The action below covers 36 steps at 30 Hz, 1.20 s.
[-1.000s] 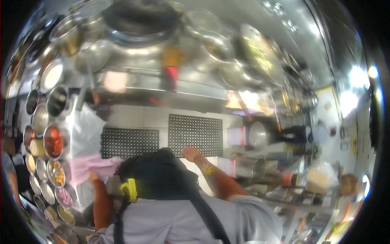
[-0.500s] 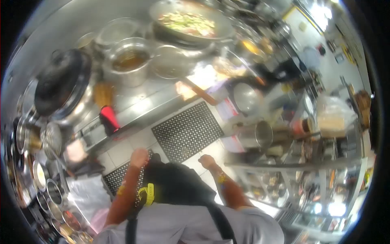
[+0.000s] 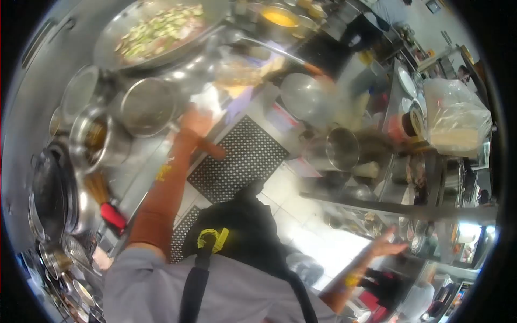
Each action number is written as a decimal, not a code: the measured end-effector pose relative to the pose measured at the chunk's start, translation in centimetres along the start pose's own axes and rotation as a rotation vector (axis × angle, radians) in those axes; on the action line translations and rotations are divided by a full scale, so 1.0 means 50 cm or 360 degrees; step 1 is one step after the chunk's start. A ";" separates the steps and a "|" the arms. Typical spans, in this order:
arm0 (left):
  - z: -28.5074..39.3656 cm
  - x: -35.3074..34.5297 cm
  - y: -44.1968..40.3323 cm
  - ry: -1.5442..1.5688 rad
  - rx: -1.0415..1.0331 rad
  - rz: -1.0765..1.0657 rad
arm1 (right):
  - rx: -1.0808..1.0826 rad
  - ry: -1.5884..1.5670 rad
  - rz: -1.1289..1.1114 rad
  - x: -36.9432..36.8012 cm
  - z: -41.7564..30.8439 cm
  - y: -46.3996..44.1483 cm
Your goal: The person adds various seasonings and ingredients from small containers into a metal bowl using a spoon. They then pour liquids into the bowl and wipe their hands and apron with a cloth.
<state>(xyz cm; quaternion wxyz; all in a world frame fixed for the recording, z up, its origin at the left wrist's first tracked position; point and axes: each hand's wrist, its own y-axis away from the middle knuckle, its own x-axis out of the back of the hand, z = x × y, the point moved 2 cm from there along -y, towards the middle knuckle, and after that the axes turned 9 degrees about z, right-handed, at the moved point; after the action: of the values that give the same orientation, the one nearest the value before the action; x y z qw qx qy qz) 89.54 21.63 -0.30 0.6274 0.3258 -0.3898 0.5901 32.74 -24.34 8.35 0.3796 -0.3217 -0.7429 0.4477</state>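
Note:
My left hand [image 3: 196, 121] reaches out over the steel counter, its fingers blurred against a bright white patch [image 3: 207, 102]. Whether it grips anything I cannot make out. A round strainer or pan [image 3: 148, 106] lies just left of it, and a wooden handle [image 3: 214, 149] comes out from under my left wrist. My right hand [image 3: 386, 246] is stretched out to the lower right with fingers spread and nothing in it, nearest to the shelving unit. A large wok [image 3: 215, 13] of sliced green vegetables [image 3: 161, 32] stands beyond my left hand.
On the left are a pot of brown liquid [image 3: 97, 137], a black-lidded pan [image 3: 51, 194] and a red-handled brush [image 3: 112, 215]. Black perforated mats [image 3: 242, 156] cover part of the floor. A metal shelf edge [image 3: 398, 210] runs along the right; people [image 3: 420, 296] stand lower right.
My left hand has moved forward to the counter beside the strainer. My right hand has swung out to the right and its fingers have spread. The view has turned and come closer to the wok.

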 end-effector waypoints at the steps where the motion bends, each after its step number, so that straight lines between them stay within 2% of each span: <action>1: 0.036 0.009 -0.015 -0.0038 0.0091 -0.0022 | 0.0005 0.0142 0.0017 -0.008 -0.011 -0.051; 2: 0.068 0.015 -0.020 -0.0077 0.0182 -0.0056 | 0.0020 0.0294 0.0032 -0.009 -0.035 -0.114; 6: 0.135 -0.015 -0.036 -0.0242 0.0390 -0.0101 | 0.0171 0.0286 0.0087 -0.069 -0.118 -0.233; 10: 0.102 -0.074 -0.067 -0.0361 0.0365 0.0023 | 0.0566 0.0252 0.0112 -0.144 -0.042 -0.250; 12: 0.085 -0.086 -0.071 -0.0405 0.0374 0.0171 | 0.0784 0.0335 0.0269 -0.148 -0.059 -0.250; 15: 0.063 -0.084 -0.089 -0.0319 0.0555 0.0124 | 0.0689 0.0331 0.0066 -0.149 -0.075 -0.256; 16: 0.077 -0.062 -0.083 -0.0255 0.0479 0.0019 | 0.0590 0.0258 -0.0053 -0.146 -0.082 -0.262; 18: 0.142 0.034 -0.054 -0.0112 0.0300 -0.0184 | 0.0536 0.0463 0.0030 -0.153 -0.093 -0.237; 20: 0.250 0.086 0.010 0.0435 -0.0280 0.0004 | 0.0531 0.0341 0.0049 -0.162 -0.065 -0.232; 22: 0.327 0.072 0.044 0.0818 -0.0443 -0.0060 | 0.0521 0.0240 0.0046 -0.180 -0.048 -0.226; 24: 0.358 -0.032 0.054 0.0810 -0.0525 -0.0068 | 0.0485 0.0167 0.0069 -0.190 -0.024 -0.226; 28: 0.332 -0.349 0.042 0.0580 -0.0108 -0.0329 | 0.0522 0.0178 0.0072 -0.193 0.010 -0.227; 30: 0.309 -0.494 0.072 0.0331 -0.0125 -0.0383 | 0.0674 0.0306 0.0041 -0.193 0.021 -0.234; 32: 0.289 -0.595 0.139 -0.0024 -0.0424 -0.0871 | 0.0640 0.0284 0.0038 -0.188 0.013 -0.231; 34: 0.218 -0.631 0.206 -0.0181 -0.0136 -0.0861 | 0.0541 0.0220 0.0017 -0.178 -0.002 -0.224; 36: 0.094 -0.651 0.236 -0.0349 0.0193 -0.1022 | 0.0453 0.0161 -0.0017 -0.183 -0.012 -0.216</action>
<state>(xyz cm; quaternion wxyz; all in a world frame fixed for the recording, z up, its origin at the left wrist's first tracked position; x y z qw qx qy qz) 77.33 2.81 -27.07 0.7151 0.5300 -0.2965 0.3461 36.37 -35.79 15.86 0.4607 -0.2827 -0.6536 0.5298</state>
